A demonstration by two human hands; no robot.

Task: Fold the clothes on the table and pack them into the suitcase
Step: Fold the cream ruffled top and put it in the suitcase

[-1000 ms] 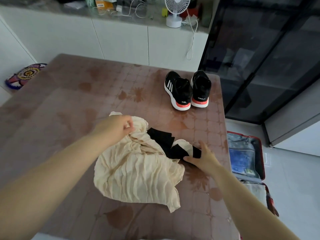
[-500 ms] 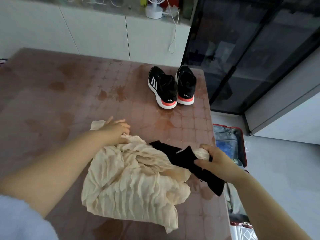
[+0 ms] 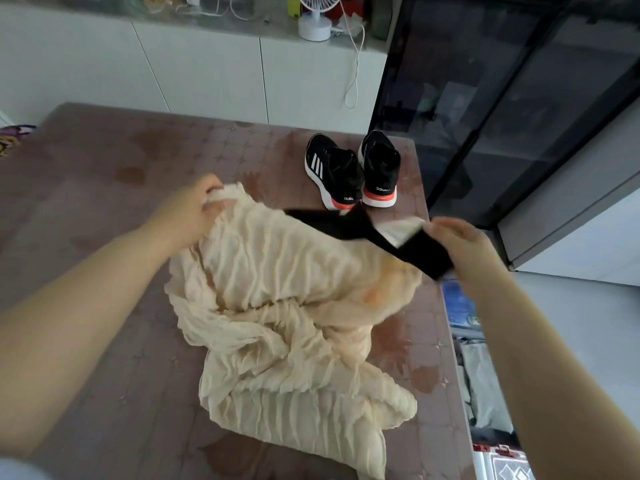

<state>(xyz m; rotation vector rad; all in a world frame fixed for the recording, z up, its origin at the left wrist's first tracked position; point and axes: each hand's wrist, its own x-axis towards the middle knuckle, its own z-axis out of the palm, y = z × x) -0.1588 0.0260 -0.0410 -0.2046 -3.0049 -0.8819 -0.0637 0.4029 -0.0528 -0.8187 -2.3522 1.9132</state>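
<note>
Black sneakers (image 3: 351, 171) are just sitting side by side, white fan (image 3: 314, 19) is standing on the counter (image 3: 263, 27) behind.

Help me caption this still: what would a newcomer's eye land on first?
The crumpled cream garment fills the middle of the table: the left grip holds one top corner, the right grip pinches a black band. Black sneakers stand at the far edge; an open suitcase lies on the floor, right.
</note>
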